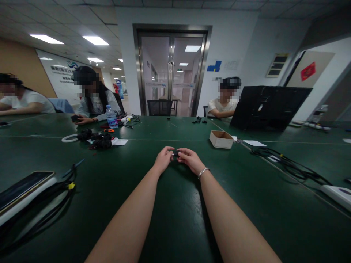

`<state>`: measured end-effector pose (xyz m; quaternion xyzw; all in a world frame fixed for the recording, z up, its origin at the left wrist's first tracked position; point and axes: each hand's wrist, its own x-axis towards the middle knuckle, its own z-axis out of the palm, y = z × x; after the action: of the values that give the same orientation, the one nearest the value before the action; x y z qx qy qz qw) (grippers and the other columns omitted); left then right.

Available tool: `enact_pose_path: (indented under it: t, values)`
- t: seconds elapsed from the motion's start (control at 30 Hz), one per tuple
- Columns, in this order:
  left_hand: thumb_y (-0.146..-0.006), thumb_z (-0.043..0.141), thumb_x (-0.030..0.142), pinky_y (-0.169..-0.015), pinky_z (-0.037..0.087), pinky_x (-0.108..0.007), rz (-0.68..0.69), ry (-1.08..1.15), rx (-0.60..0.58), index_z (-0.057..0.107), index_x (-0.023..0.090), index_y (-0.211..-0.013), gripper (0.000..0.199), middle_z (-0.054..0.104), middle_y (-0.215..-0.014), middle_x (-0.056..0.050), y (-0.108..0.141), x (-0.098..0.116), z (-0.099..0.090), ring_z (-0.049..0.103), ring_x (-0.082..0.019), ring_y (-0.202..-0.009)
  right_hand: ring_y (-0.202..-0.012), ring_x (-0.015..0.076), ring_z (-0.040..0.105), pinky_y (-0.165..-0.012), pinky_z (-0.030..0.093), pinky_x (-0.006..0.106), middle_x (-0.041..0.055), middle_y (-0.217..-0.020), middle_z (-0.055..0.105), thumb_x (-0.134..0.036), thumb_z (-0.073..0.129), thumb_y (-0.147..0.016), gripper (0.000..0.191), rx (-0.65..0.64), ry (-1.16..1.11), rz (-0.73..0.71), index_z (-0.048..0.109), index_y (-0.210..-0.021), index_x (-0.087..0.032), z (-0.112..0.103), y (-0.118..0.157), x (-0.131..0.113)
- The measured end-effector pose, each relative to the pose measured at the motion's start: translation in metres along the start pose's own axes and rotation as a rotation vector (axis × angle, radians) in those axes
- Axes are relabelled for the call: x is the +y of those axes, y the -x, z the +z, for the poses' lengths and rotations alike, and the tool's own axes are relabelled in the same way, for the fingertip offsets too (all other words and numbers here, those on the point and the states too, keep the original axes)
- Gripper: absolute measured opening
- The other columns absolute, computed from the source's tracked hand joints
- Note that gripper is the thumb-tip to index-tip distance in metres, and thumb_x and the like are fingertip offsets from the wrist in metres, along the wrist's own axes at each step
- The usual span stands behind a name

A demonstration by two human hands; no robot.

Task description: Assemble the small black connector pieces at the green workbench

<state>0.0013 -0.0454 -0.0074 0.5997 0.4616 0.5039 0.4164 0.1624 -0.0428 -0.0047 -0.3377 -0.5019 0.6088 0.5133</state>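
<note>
A small black object [176, 153] is held between my two hands, just above the green table [175, 204]. My left hand [163, 160] pinches its left end, and the fingers of my right hand [189, 158] close on its right end. What exactly the object is cannot be made out. A silver bracelet [203, 172] circles my right wrist. To the right of my hands, farther back, stands an open cardboard box [221, 141]; its inside is mostly hidden.
Black cable bundles [101, 140] and a bottle [111, 117] stand left. A phone [26, 186] and cables lie near left. Small black pieces [198, 120] lie at the back. Right are a monitor [265, 106] and cables [290, 164]. Three people sit across the table.
</note>
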Motion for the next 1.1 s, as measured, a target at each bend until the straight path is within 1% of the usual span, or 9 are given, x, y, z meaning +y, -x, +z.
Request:
enact_pose_path:
  t: [0.1, 0.23, 0.37, 0.43, 0.53, 0.7, 0.83, 0.9, 1.1]
  values:
    - [-0.087, 0.041, 0.034, -0.049, 0.036, -0.020, 0.008, -0.024, -0.001, 0.061, 0.017, -0.097, 0.028, 0.052, -0.058, 0.001, -0.0003, -0.0016, -0.0007, 0.047, -0.011, -0.051, -0.068, 0.0115, 0.064, -0.060, 0.056, 0.019, 0.0038, -0.081, 0.067, -0.015, 0.077, -0.071, 0.023, 0.000, 0.000, -0.002, 0.069, -0.092, -0.015, -0.0001, 0.0001, -0.0001]
    - [-0.081, 0.045, 0.023, -0.050, 0.037, -0.020, -0.032, -0.039, 0.030, 0.061, 0.020, -0.101, 0.026, 0.058, -0.072, 0.000, -0.0005, -0.0015, -0.0018, 0.048, -0.009, -0.052, -0.069, 0.0116, 0.064, -0.060, 0.056, 0.019, 0.0043, -0.082, 0.067, -0.014, 0.076, -0.072, 0.024, 0.004, 0.013, -0.001, 0.068, -0.094, -0.015, -0.0002, -0.0001, -0.0004]
    - [-0.083, 0.042, 0.027, -0.048, 0.035, -0.020, -0.030, -0.024, 0.021, 0.061, 0.018, -0.098, 0.026, 0.053, -0.059, 0.001, -0.0010, -0.0004, -0.0021, 0.047, -0.011, -0.051, -0.069, 0.0115, 0.064, -0.061, 0.056, 0.019, 0.0035, -0.082, 0.066, -0.013, 0.075, -0.072, 0.022, 0.002, 0.015, -0.004, 0.069, -0.094, -0.015, 0.0001, 0.0005, -0.0012]
    - [-0.082, 0.044, 0.028, -0.048, 0.035, -0.020, -0.014, -0.013, 0.016, 0.061, 0.018, -0.099, 0.025, 0.053, -0.059, 0.002, -0.0016, -0.0007, -0.0017, 0.046, -0.010, -0.050, -0.069, 0.0118, 0.064, -0.061, 0.056, 0.019, 0.0033, -0.081, 0.066, -0.013, 0.075, -0.072, 0.023, 0.002, 0.007, 0.000, 0.069, -0.094, -0.015, 0.0003, 0.0008, -0.0016]
    - [-0.078, 0.048, 0.022, -0.048, 0.035, -0.019, 0.008, -0.002, -0.009, 0.060, 0.018, -0.103, 0.028, 0.055, -0.063, 0.002, -0.0024, -0.0022, -0.0010, 0.047, -0.009, -0.050, -0.068, 0.0118, 0.064, -0.060, 0.055, 0.019, 0.0027, -0.079, 0.065, -0.012, 0.076, -0.071, 0.024, 0.004, -0.003, 0.007, 0.068, -0.094, -0.015, 0.0007, 0.0012, -0.0018]
    - [-0.085, 0.042, 0.031, -0.046, 0.034, -0.019, -0.027, 0.014, -0.010, 0.060, 0.016, -0.099, 0.027, 0.050, -0.054, 0.002, -0.0025, -0.0029, -0.0003, 0.046, -0.010, -0.047, -0.068, 0.0116, 0.064, -0.062, 0.055, 0.019, 0.0028, -0.079, 0.065, -0.013, 0.076, -0.071, 0.025, -0.002, -0.001, 0.000, 0.068, -0.094, -0.015, 0.0009, 0.0015, -0.0019]
    - [-0.078, 0.045, 0.021, -0.046, 0.034, -0.018, -0.029, -0.002, 0.004, 0.060, 0.018, -0.101, 0.027, 0.055, -0.063, 0.002, -0.0015, -0.0003, -0.0009, 0.045, -0.008, -0.047, -0.069, 0.0119, 0.064, -0.061, 0.055, 0.020, 0.0026, -0.080, 0.065, -0.013, 0.076, -0.071, 0.025, -0.011, -0.001, -0.005, 0.068, -0.094, -0.015, 0.0003, 0.0016, -0.0019]
    - [-0.078, 0.044, 0.019, -0.046, 0.034, -0.019, -0.028, -0.004, 0.001, 0.060, 0.018, -0.100, 0.028, 0.055, -0.061, 0.002, -0.0013, 0.0004, -0.0010, 0.046, -0.009, -0.047, -0.069, 0.0117, 0.064, -0.061, 0.055, 0.019, 0.0024, -0.079, 0.065, -0.013, 0.076, -0.071, 0.025, -0.010, -0.001, -0.007, 0.068, -0.094, -0.015, 0.0001, 0.0016, -0.0020]
    - [-0.088, 0.038, 0.035, -0.046, 0.035, -0.020, -0.005, -0.025, -0.009, 0.059, 0.017, -0.094, 0.028, 0.050, -0.049, 0.003, -0.0004, -0.0006, -0.0002, 0.046, -0.010, -0.044, -0.069, 0.0123, 0.064, -0.061, 0.056, 0.021, 0.0021, -0.079, 0.065, -0.013, 0.076, -0.071, 0.025, -0.013, 0.002, -0.007, 0.068, -0.094, -0.016, 0.0007, 0.0020, -0.0026]
